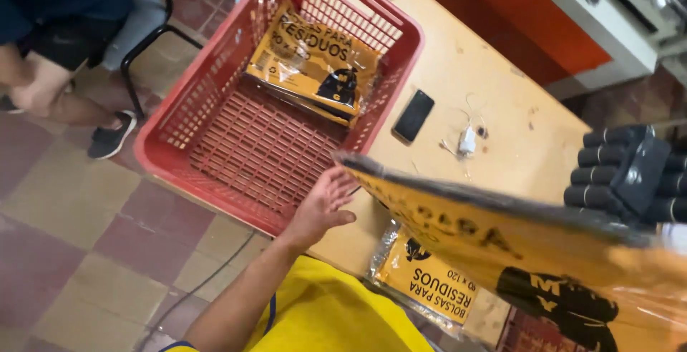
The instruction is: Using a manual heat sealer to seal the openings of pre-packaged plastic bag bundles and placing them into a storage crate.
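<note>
Head view: left hand (323,205) beside red basket (172,162)

A single view is given, taken from a camera worn on the head and aimed steeply down and forward over a wooden table (458,87). The frame is tilted, so the table edge runs diagonally. A yellow packet (544,252) is seen very close to the lens at the lower right and appears blurred. A red basket (215,173) is framed at mid distance, and tiled floor (64,252) fills the left side.
</note>
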